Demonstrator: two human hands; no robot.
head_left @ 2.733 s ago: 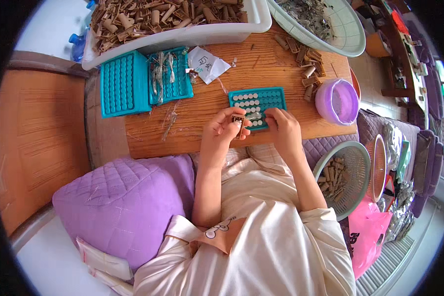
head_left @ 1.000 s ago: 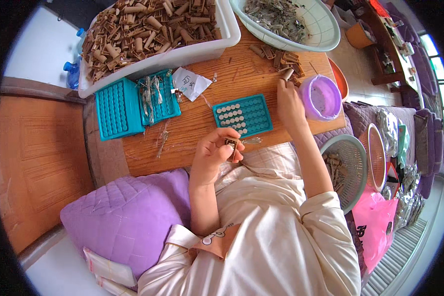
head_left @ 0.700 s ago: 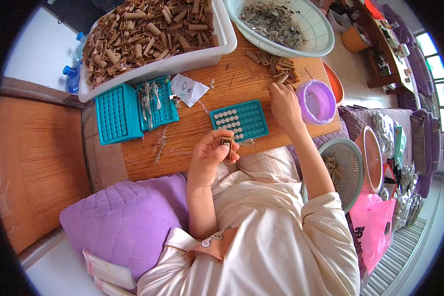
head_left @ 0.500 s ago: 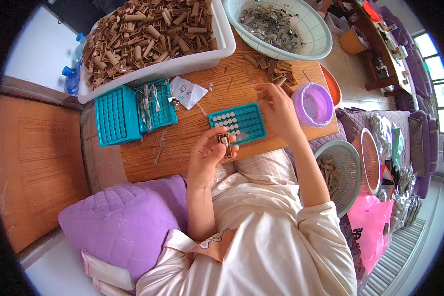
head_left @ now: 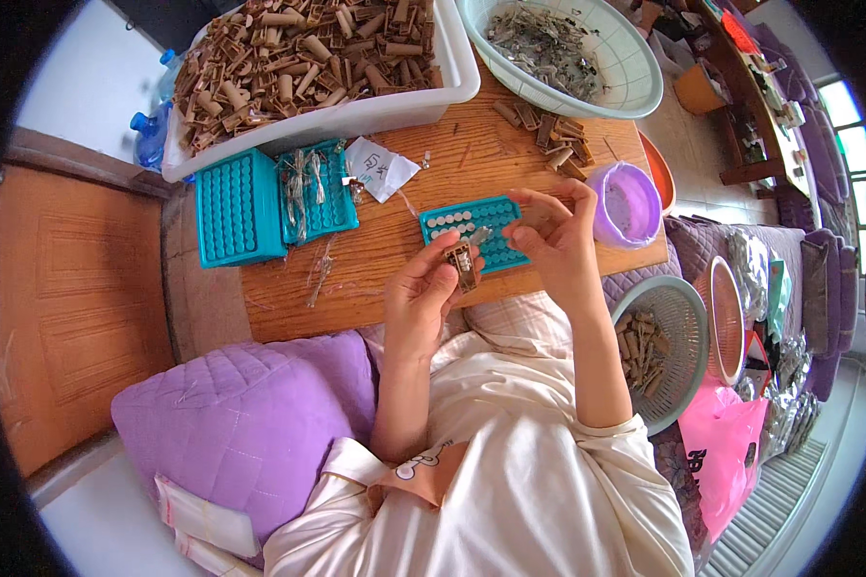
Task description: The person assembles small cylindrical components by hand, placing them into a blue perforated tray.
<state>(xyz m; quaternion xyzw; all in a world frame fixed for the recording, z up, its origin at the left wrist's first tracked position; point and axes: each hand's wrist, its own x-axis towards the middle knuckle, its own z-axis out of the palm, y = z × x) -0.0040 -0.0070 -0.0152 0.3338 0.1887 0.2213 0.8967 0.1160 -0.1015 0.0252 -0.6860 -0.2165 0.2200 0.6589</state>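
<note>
My left hand [head_left: 421, 293] grips a small brown plastic casing [head_left: 463, 266] with shiny metal bits inside, held upright over the table's front edge. Close to its right is my right hand [head_left: 560, 240], its fingers curled in and its thumb toward the casing. What these fingers hold, if anything, is too small to make out. A small silvery piece [head_left: 479, 235] shows between the casing and my right thumb; I cannot tell whether it is held. Behind both hands lies a teal tray [head_left: 502, 213] of round pockets, with white discs [head_left: 449, 219] in its left part.
A white bin [head_left: 457, 91] heaped with brown casings stands at the back left. Teal trays [head_left: 236, 212] and thin wires [head_left: 303, 188] sit before it. A pale green basket [head_left: 640, 87] of metal parts, loose casings [head_left: 560, 144] and a purple tub [head_left: 601, 231] are at the right.
My right hand has come down and left, closer to the casing in my left hand. The casing is now more tilted. The whole view has shifted slightly.
</note>
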